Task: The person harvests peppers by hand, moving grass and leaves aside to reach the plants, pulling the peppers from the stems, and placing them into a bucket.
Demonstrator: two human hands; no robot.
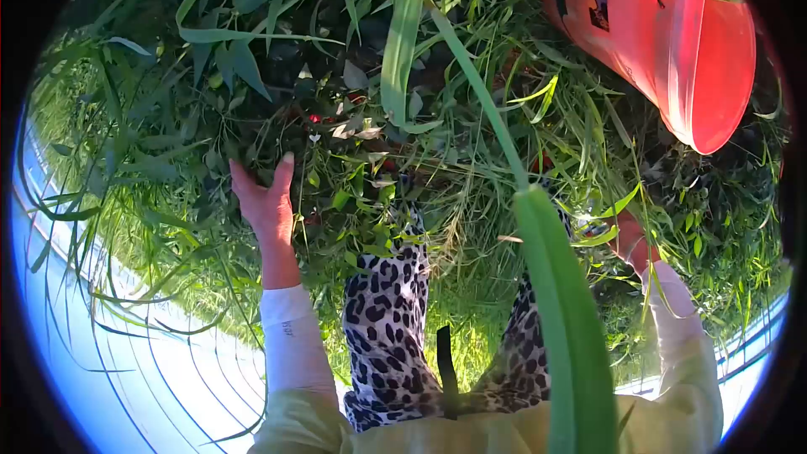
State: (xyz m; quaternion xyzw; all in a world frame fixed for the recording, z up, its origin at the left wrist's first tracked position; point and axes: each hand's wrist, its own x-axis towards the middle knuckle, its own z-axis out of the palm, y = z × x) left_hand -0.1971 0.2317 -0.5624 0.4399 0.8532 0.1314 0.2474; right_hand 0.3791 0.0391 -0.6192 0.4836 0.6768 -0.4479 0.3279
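My left hand (pixel 265 202) reaches into dense green foliage on the left, thumb and index finger spread wide apart. The tips of its other fingers are hidden among the leaves, and I see nothing held. A small red fruit (pixel 315 118) shows in the plants just above and right of that hand; its kind is too small to tell. On the right, my right hand (pixel 632 240) is partly covered by grass and leaves. Its fingers are hidden, so what it touches does not show.
An orange-red bucket (pixel 626 42) with a wire handle lies tilted at the upper right, its mouth toward the lower right. A broad grass blade (pixel 559 311) hangs close in front of the view. My legs in leopard-print trousers (pixel 387 319) stand among tall grass.
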